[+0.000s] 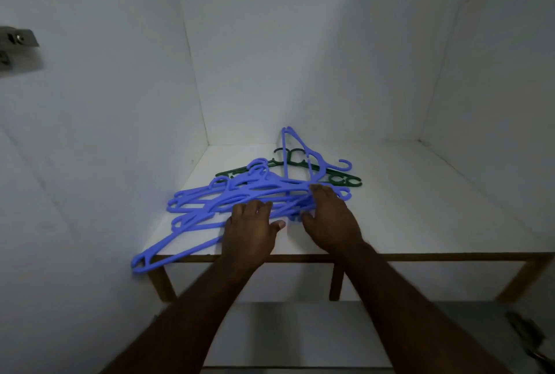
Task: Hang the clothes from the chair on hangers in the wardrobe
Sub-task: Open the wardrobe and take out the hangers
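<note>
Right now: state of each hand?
Left hand: fingers curled over the blue hangers, gripping them.
Right hand: also on the blue hangers, fingers curled round them.

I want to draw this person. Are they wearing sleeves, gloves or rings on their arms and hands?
No. Both forearms are bare right down to the picture's bottom edge, with no sleeves showing. The left hand and right hand wear no gloves, and no rings, watch or bracelets can be seen.

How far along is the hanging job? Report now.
Nothing looks done: no clothes show on any hanger. In hand: the left hand and right hand are on the tangled blue hangers on the wardrobe shelf. Left: freeing a hanger, fetching clothes, hanging them.
</note>
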Motion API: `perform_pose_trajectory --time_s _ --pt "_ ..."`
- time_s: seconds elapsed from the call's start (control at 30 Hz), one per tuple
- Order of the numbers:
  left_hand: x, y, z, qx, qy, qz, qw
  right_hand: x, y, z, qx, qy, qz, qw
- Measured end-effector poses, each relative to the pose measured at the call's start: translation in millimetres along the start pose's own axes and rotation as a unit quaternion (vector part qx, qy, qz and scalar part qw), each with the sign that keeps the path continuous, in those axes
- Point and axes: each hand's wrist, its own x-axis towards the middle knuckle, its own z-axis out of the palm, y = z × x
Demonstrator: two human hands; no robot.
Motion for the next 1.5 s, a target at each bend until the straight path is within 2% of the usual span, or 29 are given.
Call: perform_pose_trajectory --time_s 0.07,0.13,0.33,0.47,0.57,0.73,0.87,0.97,1.07,1.13,1.17,1.2,1.27,1.3,1.37,1.5 --pt "12 -13 0 0.031 -0.037 -0.010 0.999 18 -5 3 0.003 0.006 0.006 1.000" --pt "22 -23 1 0.015 -0.052 0.014 0.998 32 -11 7 0.007 0.005 0.012 1.000" --pt "46 -20 8 -0.019 0.006 0.118 0.993 73 -9 3 -0.022 -0.006 0.042 0.999" --pt "61 -17 15 -0.010 0.021 0.143 0.989 92 3 -8 -0.112 -0.067 0.039 0.991" --pt "72 -10 16 -0.011 0.013 0.159 0.987 107 11 -10 -0.136 -0.134 0.023 0.981" --pt "79 -10 18 -0.006 -0.008 0.066 0.998 124 18 -10 -0.133 -0.174 0.002 0.976" --pt "69 -9 15 -0.052 -0.010 -0.097 0.994 129 19 -2 -0.100 -0.173 0.016 0.980" --pt "64 -8 12 -0.135 0.043 -0.207 0.968 130 20 4 -0.065 -0.159 0.029 0.985" --pt "64 -4 9 -0.256 0.142 -0.230 0.928 131 21 5 0.007 -0.117 0.035 0.993" --pt "69 2 7 -0.360 0.157 -0.236 0.889 130 19 4 0.069 -0.082 0.053 0.993" --pt "74 6 5 -0.432 0.143 -0.250 0.854 130 18 4 0.092 -0.067 0.063 0.991" --pt "79 12 2 -0.514 0.121 -0.273 0.804 129 17 4 0.107 -0.053 0.073 0.990" --pt "84 27 -7 -0.636 0.037 -0.325 0.699 124 14 4 0.138 -0.029 0.092 0.986" --pt "84 35 -14 -0.667 -0.014 -0.332 0.667 122 14 5 0.155 -0.018 0.099 0.983" --pt "87 49 -21 -0.687 -0.090 -0.310 0.651 115 15 4 0.176 0.000 0.105 0.979" --pt "101 62 -17 -0.666 -0.122 -0.286 0.678 104 18 6 0.218 0.028 0.109 0.969"
